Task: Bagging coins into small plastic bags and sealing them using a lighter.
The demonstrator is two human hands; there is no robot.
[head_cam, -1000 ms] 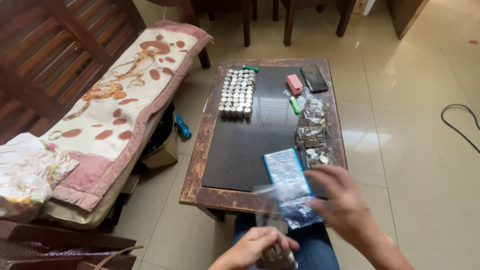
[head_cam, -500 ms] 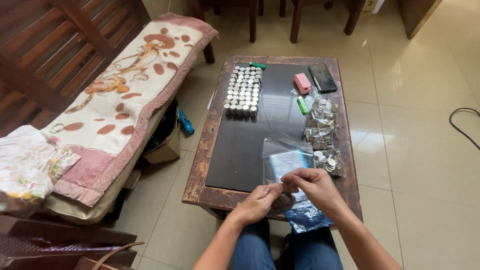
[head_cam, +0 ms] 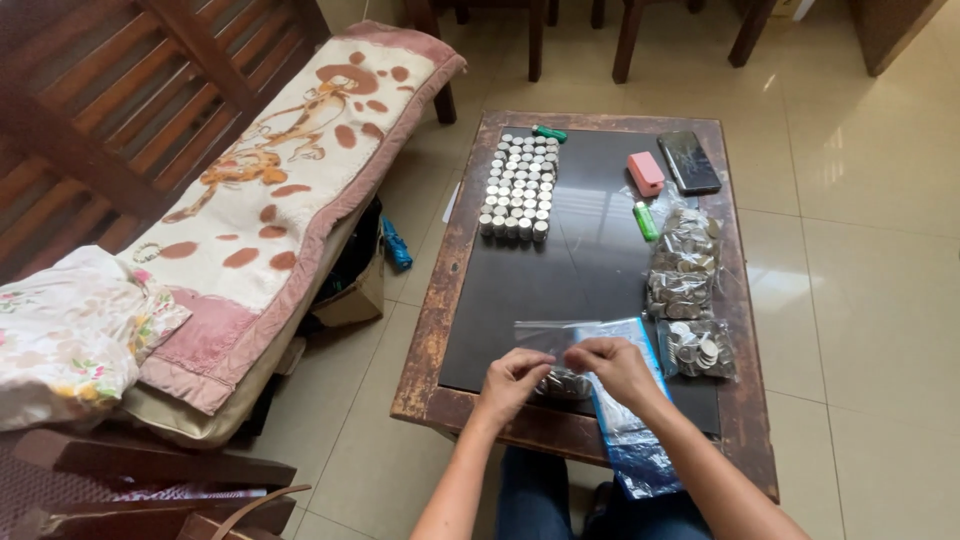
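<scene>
My left hand (head_cam: 512, 381) and my right hand (head_cam: 612, 368) pinch the top edge of a small clear plastic bag with coins (head_cam: 563, 378), which rests on the near part of the dark-topped wooden table (head_cam: 590, 260). Under my right wrist lies a stack of clear blue-edged zip bags (head_cam: 630, 420) that hangs over the table's front edge. To the right sit filled coin bags (head_cam: 683, 270) and one more coin bag (head_cam: 698, 348). Several rows of stacked coins (head_cam: 520, 187) stand at the table's far left.
A pink case (head_cam: 645, 172), a black phone (head_cam: 688, 161) and a green lighter (head_cam: 646, 221) lie at the far right of the table. A wooden bench with a patterned blanket (head_cam: 270, 190) stands to the left. Chair legs rise behind the table.
Both hands came up from below the table edge onto the table. The small bag with coins now rests on the table, and both hands hold its top edge.
</scene>
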